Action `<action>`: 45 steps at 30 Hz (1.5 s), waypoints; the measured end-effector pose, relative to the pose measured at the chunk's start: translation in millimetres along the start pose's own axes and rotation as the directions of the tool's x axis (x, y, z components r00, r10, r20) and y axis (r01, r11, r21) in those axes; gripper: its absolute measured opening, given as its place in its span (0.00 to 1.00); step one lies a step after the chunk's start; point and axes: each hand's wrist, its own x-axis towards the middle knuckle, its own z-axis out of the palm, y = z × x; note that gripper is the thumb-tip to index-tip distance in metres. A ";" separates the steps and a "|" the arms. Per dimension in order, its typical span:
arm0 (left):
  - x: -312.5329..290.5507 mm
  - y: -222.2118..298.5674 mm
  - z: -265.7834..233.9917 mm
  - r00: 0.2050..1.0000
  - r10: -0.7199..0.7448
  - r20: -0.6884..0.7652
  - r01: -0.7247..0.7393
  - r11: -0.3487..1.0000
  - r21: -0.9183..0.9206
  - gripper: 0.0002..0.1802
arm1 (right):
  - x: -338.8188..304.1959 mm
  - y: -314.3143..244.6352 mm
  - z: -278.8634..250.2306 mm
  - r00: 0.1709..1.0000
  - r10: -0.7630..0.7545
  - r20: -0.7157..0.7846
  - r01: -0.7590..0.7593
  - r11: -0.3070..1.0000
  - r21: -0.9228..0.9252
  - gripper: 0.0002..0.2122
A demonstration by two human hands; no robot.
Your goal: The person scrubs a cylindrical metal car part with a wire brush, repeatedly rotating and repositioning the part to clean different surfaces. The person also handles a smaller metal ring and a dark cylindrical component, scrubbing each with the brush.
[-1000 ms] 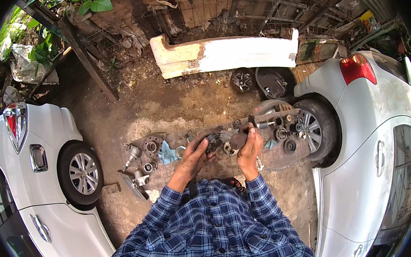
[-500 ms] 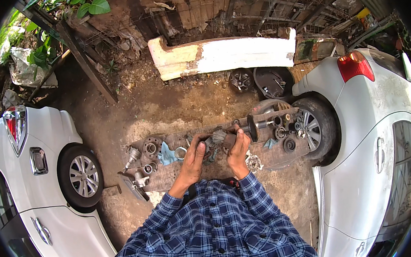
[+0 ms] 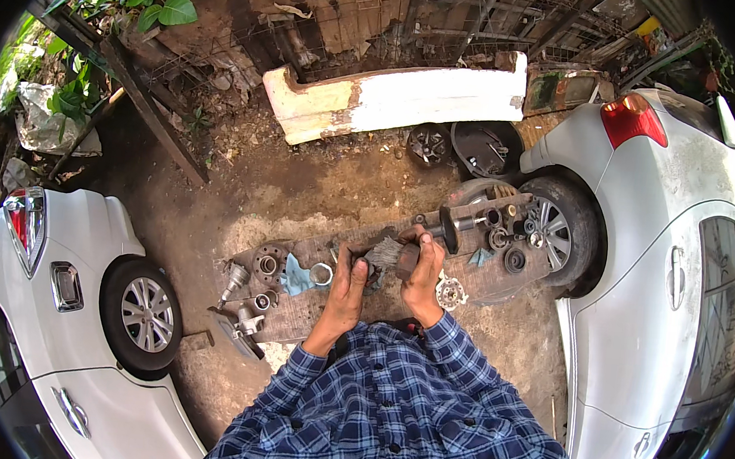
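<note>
Above the wooden board [image 3: 296, 315], a brush [image 3: 386, 253] sits between both hands: the right hand [image 3: 424, 274] grips its brown block, while the left hand [image 3: 345, 293] closes round a dark part [image 3: 373, 275], mostly hidden. The brush looks light, its grey bristles probably stiff and scratchy, so the block seems the best hold; the part may be heavier and greasy.

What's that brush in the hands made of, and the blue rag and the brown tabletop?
The brush has grey, stiff-looking bristles, maybe metal wire; its dull brown block might be wood. The blue rag is probably fabric, matt with soft creases, though thick paper could look similar. The brown tabletop seems like worn, unpolished wood, with streaky lines.
</note>
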 end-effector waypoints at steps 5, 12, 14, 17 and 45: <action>-0.9 -3.6 -2.4 1.000 0.015 -0.002 -0.015 0.999 0.050 0.44 | -6.7 8.7 2.9 0.945 0.323 0.044 -0.324 0.946 0.027 0.26; -2.8 14.6 3.7 0.998 0.064 -0.021 -0.064 0.998 0.002 0.33 | -19.3 26.4 -1.3 0.962 0.271 0.038 -0.273 0.959 0.068 0.28; 1.3 15.9 2.1 0.998 0.061 0.009 -0.058 0.979 -0.195 0.31 | -23.1 42.5 -3.1 0.941 0.337 0.024 -0.335 0.939 -0.076 0.27; 7.0 14.5 0.5 0.993 0.050 0.108 0.001 0.906 -0.423 0.29 | -32.2 62.5 -6.2 0.905 0.422 -0.054 -0.424 0.905 -0.043 0.25; 20.2 11.2 -2.9 0.989 -0.096 0.111 0.147 0.624 -0.767 0.34 | 8.1 -12.0 -19.7 0.997 -0.076 0.011 0.076 0.997 0.002 0.25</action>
